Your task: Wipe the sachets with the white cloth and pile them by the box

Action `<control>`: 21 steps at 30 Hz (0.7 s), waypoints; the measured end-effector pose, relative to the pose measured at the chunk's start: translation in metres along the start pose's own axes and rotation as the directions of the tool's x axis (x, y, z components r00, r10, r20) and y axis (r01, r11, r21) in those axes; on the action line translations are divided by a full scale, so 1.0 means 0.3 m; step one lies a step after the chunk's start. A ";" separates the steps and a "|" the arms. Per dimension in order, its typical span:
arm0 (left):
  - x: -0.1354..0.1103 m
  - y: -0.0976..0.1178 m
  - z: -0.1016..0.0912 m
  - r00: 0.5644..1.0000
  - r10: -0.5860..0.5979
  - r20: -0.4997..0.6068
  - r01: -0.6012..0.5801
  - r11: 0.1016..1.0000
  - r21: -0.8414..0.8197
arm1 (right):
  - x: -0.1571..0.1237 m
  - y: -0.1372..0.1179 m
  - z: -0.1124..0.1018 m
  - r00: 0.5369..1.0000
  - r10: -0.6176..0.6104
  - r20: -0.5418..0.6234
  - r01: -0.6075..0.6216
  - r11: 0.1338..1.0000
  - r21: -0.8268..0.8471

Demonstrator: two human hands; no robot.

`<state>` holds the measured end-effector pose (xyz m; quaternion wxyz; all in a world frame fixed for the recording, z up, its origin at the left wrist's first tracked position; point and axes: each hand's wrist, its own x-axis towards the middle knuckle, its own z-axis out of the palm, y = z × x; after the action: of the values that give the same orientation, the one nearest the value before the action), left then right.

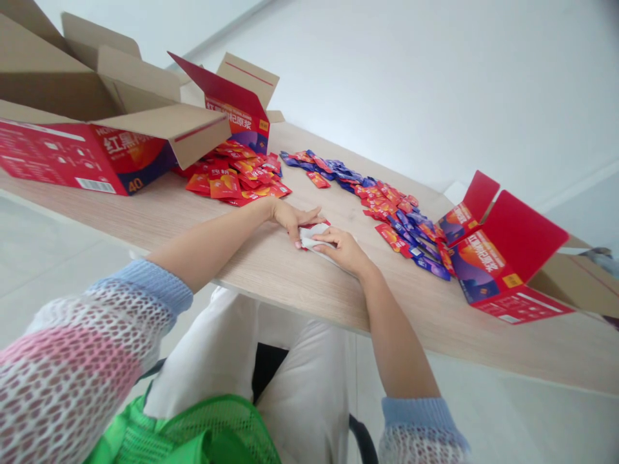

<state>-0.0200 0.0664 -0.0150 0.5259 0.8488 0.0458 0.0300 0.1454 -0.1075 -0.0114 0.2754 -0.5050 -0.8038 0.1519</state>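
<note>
At the table's near side, a small red sachet [325,225] lies flat, mostly covered by my hands and a white tissue [312,236]. My left hand [290,218] rests at the sachet's left end with its fingers spread, touching its edges. Bunched under the fingers of my right hand [342,249] is the white tissue, pressed on the sachet from the right. Beyond my left hand is a heap of red sachets [232,175]. Farther right, a long band of red and purple sachets [387,206] curves across the table.
A large open red carton [58,158] stands at the left, with another open carton [242,113] behind it. An open red and purple carton [488,264] stands at the right. The wooden table [271,270] ends just before my lap, where a green mesh basket [222,419] sits.
</note>
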 end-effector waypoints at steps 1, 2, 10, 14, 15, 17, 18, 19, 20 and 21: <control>-0.003 0.003 -0.001 1.000 -0.001 -0.007 0.000 1.000 -0.029 | 0.003 -0.001 0.000 1.000 -0.003 0.003 0.003 1.000 -0.018; -0.006 0.005 0.000 1.000 -0.003 -0.006 0.003 0.999 -0.044 | 0.006 0.000 -0.001 1.000 0.003 0.001 -0.003 0.999 -0.039; -0.009 0.002 0.000 0.991 -0.113 0.077 0.092 0.967 0.236 | 0.009 0.089 -0.025 0.916 0.333 -0.225 -0.389 0.874 -0.291; -0.026 0.024 0.006 0.988 -0.133 0.072 0.111 0.962 0.251 | -0.013 0.155 -0.047 0.880 0.357 -0.312 -0.434 0.872 -0.226; -0.032 0.031 0.009 0.988 -0.144 0.060 0.126 0.964 0.234 | -0.017 0.167 -0.052 0.891 0.327 -0.315 -0.393 0.902 -0.177; -0.043 0.042 0.012 0.989 -0.142 0.033 0.134 0.975 0.179 | -0.020 0.175 -0.057 0.916 0.245 -0.317 -0.276 0.959 -0.058; -0.046 0.045 0.013 0.992 -0.122 0.033 0.116 0.982 0.146 | -0.019 0.169 -0.056 0.925 0.207 -0.318 -0.219 0.976 -0.002; -0.048 0.046 0.015 0.995 -0.096 0.041 0.091 0.989 0.115 | -0.017 0.157 -0.053 0.933 0.180 -0.313 -0.175 0.984 0.045; -0.046 0.045 0.017 0.996 -0.075 0.056 0.070 0.994 0.086 | -0.013 0.138 -0.047 0.942 0.160 -0.296 -0.142 0.986 0.083; -0.043 0.042 0.020 0.995 -0.066 0.069 0.062 0.996 0.065 | -0.008 0.116 -0.039 0.955 0.142 -0.260 -0.116 0.987 0.111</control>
<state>-0.0317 0.0540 -0.0065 0.5008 0.8636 0.0550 -0.0187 0.1785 -0.0947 -0.0210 0.3941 -0.5587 -0.7166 0.1378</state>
